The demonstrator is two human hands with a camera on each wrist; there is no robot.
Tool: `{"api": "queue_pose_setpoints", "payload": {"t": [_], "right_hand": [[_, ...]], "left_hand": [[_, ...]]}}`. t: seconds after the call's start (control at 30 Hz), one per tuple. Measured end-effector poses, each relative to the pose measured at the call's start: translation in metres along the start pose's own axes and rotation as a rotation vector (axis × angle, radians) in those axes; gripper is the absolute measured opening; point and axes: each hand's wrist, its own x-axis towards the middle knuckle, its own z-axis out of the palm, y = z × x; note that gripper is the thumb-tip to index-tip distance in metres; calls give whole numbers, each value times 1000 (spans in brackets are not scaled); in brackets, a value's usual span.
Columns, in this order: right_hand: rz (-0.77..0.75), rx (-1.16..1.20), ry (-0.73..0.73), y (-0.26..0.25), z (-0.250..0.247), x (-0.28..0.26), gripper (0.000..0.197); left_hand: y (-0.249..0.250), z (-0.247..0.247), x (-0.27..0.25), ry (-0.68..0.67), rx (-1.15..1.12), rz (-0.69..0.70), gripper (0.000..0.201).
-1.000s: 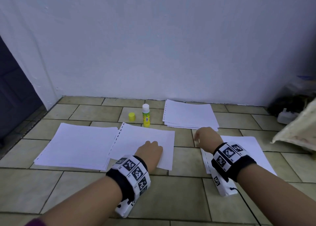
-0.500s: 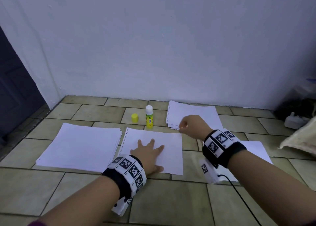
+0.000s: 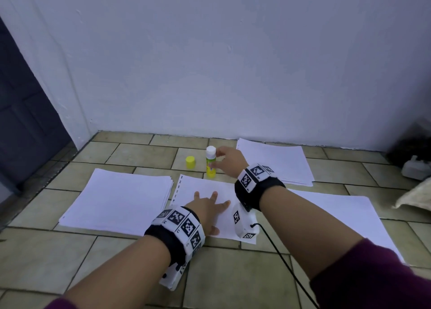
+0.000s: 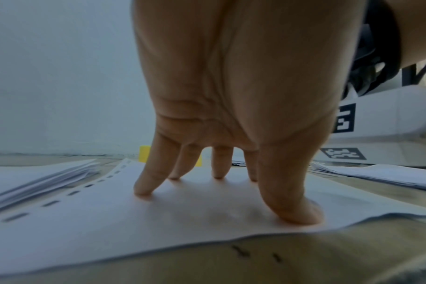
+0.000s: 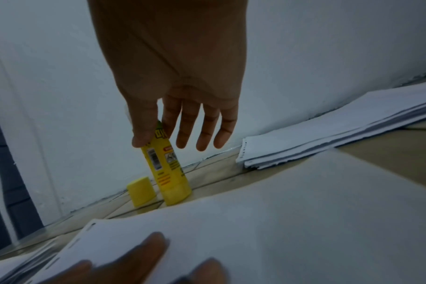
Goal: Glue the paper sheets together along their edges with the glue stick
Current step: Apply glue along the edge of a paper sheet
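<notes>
Head view first: the glue stick point(image 3: 211, 162) stands upright on the tiled floor point(image 3: 70, 250) near the wall, its white tip bare, and its yellow cap point(image 3: 190, 162) sits just beside it on the left. That reads as a stick left uncapped and ready for spreading. The right hand point(image 3: 229, 161) is at it now, fingers loosely extended. From the right wrist camera the thumb point(image 5: 142, 132) touches the yellow barrel while the other fingers hang straight beside it, so no grip has closed yet.

Just in front of the stick lies the single sheet point(image 3: 210, 192) with a punched strip along its left edge. The left hand point(image 3: 207, 209) is spread flat on it, fingertips point(image 4: 144, 189) pressing down, likely to pin the paper so it cannot slide when glue is dragged along an edge.

Further out, a paper stack point(image 3: 119, 201) lies just left of that sheet, a second stack point(image 3: 275, 161) lies by the wall behind the right hand, and another sheet point(image 3: 338, 215) is spread to the right, under the right forearm. My guess is they are kept within reach for gluing in turn.
</notes>
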Motion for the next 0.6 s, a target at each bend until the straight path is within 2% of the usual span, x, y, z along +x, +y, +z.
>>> {"api": "queue_pose_setpoints", "payload": {"t": [0.07,0.17,0.27,0.33,0.43,0.6], "right_hand": [[15,18,-27,0,-4,-1,31],[73,126,-95,3,-25,-8,10],[151,80,-194,11,-59,-24,16],[181,-68,-164,20,-79,-33,31],[210,-88,-42,29,-92,-43,40],[187,-104,0,38,-89,-52,26]], "left_hand": [[0,0,-1,2,-18,-4,77],[1,6,-1,18,-52,-25,77],[2,9,-3,104,-32,-43,77],[5,6,-4,163,-21,-41,78],[12,0,-4,185,-19,-69,80],[20,-1,4,253,-46,-29,80]]}}
